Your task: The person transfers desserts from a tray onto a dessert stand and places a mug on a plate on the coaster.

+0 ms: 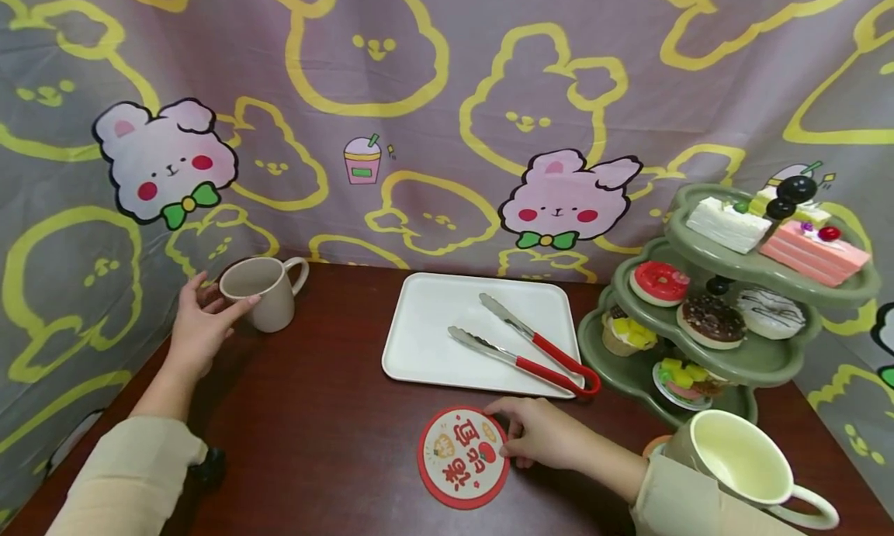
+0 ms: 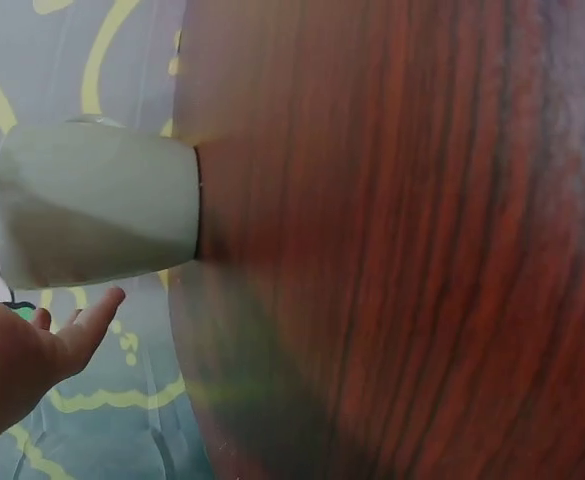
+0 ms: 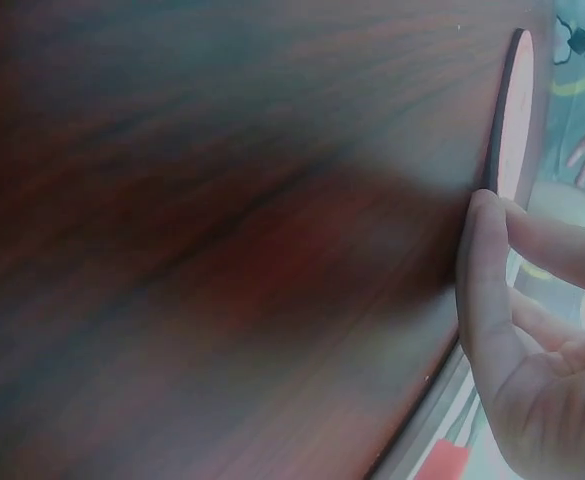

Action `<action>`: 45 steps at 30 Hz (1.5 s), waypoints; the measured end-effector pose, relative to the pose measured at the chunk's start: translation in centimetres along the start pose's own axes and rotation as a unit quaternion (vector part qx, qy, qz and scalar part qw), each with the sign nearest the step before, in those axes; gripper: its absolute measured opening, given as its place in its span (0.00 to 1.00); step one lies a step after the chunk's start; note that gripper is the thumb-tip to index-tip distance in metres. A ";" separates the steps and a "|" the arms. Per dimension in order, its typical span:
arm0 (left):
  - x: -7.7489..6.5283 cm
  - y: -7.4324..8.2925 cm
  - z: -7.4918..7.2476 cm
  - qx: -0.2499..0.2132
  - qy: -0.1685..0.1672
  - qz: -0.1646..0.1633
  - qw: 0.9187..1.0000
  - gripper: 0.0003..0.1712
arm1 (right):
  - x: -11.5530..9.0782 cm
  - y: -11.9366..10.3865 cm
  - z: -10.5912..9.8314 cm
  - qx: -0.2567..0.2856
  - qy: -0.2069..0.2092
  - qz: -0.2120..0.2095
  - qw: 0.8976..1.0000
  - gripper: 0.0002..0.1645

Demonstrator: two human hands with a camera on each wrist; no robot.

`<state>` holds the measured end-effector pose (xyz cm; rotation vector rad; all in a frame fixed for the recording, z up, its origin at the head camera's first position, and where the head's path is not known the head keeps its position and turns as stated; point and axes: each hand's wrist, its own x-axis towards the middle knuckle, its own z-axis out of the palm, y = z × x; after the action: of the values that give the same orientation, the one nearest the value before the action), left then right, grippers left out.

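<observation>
At the left, a beige-grey mug [image 1: 268,295] stands upright on the table, its handle toward the back right. My left hand [image 1: 202,319] is beside it, fingers spread around its near left side; in the left wrist view a gap shows between the fingertips and the mug [image 2: 97,205]. My right hand [image 1: 538,435] pinches the right edge of a round red-rimmed coaster [image 1: 454,458] with printed characters. In the right wrist view, thumb and finger meet at the edge of the coaster [image 3: 517,110]; whether it is off the table I cannot tell.
Red-handled tongs [image 1: 538,357] lie on a white tray [image 1: 419,350] at the back. A green tiered stand [image 1: 775,365] with toy cakes and doughnuts is at the right. A cream mug [image 1: 740,458] stands near my right forearm. Patterned cloth [image 1: 419,210] hangs behind.
</observation>
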<state>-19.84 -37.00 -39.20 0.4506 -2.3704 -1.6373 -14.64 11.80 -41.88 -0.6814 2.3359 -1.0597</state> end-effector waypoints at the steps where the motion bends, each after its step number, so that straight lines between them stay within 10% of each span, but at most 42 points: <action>1: 0.1 -0.1 0.2 -0.002 -0.009 -0.003 1.000 0.61 | -0.2 0.1 -0.1 0.003 -0.001 0.001 1.000 0.29; 45: 2.4 -1.6 3.9 -0.007 0.073 0.028 0.997 0.62 | -3.8 2.8 -2.3 0.003 0.011 0.018 1.000 0.30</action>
<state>-23.22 -35.06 -42.00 0.4805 -2.2428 -1.5409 -13.86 16.96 -41.84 -0.6249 2.3532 -1.0628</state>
